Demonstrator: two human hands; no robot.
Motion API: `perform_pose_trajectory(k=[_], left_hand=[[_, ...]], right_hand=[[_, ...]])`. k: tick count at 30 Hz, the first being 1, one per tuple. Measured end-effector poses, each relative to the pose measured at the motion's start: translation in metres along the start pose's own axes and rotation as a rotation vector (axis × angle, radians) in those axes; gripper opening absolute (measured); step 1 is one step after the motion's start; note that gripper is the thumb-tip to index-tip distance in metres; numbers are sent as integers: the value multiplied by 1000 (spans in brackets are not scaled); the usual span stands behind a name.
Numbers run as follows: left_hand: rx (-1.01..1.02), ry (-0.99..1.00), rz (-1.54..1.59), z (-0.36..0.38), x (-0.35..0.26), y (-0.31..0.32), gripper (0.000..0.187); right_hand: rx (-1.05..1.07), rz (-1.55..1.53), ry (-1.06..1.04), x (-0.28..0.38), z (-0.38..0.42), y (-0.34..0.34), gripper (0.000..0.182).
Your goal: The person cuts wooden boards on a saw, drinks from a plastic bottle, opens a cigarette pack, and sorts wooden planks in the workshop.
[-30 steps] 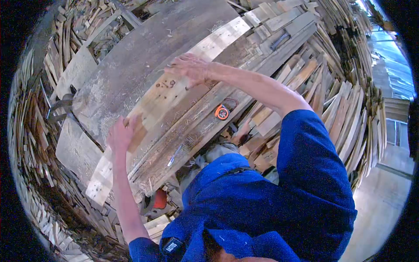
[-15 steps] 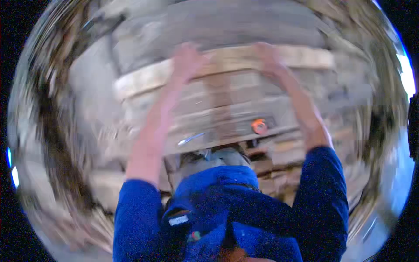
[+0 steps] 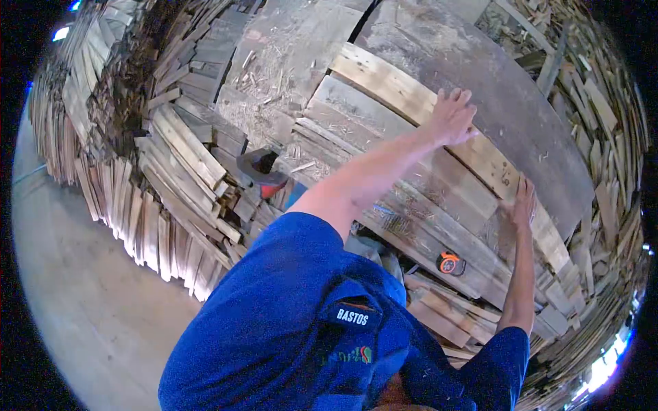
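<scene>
A long, pale wooden plank [image 3: 493, 168] lies diagonally across the rough bench boards, against the edge of a grey worn panel. My left hand [image 3: 452, 118] is closed over it near its middle, with the fingers bent across the far edge. Farther down the same plank, my right hand [image 3: 523, 204] grips it, fingers over the top and thumb on the near side. An orange and black tape measure [image 3: 450, 264] rests on the boards nearer my body. A thin blue stick-like item [image 3: 384, 209] lies beside my left forearm.
A dark rounded item with a red part [image 3: 257, 166] stands left of the bench. Stacked wood slats [image 3: 181, 154] fill the left side, and more loose planks [image 3: 603, 109] lie to the right. Sawdust and wood chips cover the grey panel [image 3: 281, 68]. Concrete floor [image 3: 89, 274] shows at lower left.
My view has turned, so the plank now runs diagonally instead of nearly level. Both hands are still on it, and the blurred picture has become sharp.
</scene>
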State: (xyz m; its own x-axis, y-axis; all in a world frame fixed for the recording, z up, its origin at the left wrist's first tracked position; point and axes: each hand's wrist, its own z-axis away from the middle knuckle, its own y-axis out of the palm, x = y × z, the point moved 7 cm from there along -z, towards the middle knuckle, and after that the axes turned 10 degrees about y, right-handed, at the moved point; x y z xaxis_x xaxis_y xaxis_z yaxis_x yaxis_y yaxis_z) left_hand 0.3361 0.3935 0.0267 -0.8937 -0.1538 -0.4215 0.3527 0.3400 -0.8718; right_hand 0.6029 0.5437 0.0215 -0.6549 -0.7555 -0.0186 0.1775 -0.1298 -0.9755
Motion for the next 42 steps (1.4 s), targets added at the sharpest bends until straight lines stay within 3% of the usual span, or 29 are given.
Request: perform_pose_trajectory(k=[3,12,16,19,20,22,23,24,25,27,28,32,35,42], left_hand=[[-153,-66,-79,2,24,-2,59],[-59,-176,35,39,49,15,60],[-172,-130,-35,32,49,8,62],[-145,-140,-58,26,49,6,64],[-153,-129,-47,28,50,7,62],[-173,-80,17,14,44,7,60],[-108,-88,-15,5,41,8,57],[-142,-39,-97,0,34,8,57],[-93,-116,-68,-6,34,9,57],[-155,-41,-134,-15,32,13,59],[-138,-64,-134,-5,29,10,59],[-164,-55,-161,4,23,17,57],[-188,-51,-167,6,25,15,56],[-269,-20,-182,14,22,16,56]], right_hand=[[34,-31,36,0,-1,-2,101],[36,-58,20,3,0,0,95],[89,-37,75,0,-22,12,82],[-414,-175,35,9,-26,49,62],[-389,-235,115,15,-24,56,53],[-534,-421,199,5,-21,68,38],[-579,-236,192,20,-22,39,35],[-375,-293,275,19,-33,26,38],[-173,-327,365,17,-39,14,42],[-571,-208,293,16,-42,-1,33],[-613,-195,307,22,-36,-6,33],[-662,-287,282,17,-20,-10,36],[-605,-264,279,20,-24,0,49],[-675,-242,288,21,-19,0,44]])
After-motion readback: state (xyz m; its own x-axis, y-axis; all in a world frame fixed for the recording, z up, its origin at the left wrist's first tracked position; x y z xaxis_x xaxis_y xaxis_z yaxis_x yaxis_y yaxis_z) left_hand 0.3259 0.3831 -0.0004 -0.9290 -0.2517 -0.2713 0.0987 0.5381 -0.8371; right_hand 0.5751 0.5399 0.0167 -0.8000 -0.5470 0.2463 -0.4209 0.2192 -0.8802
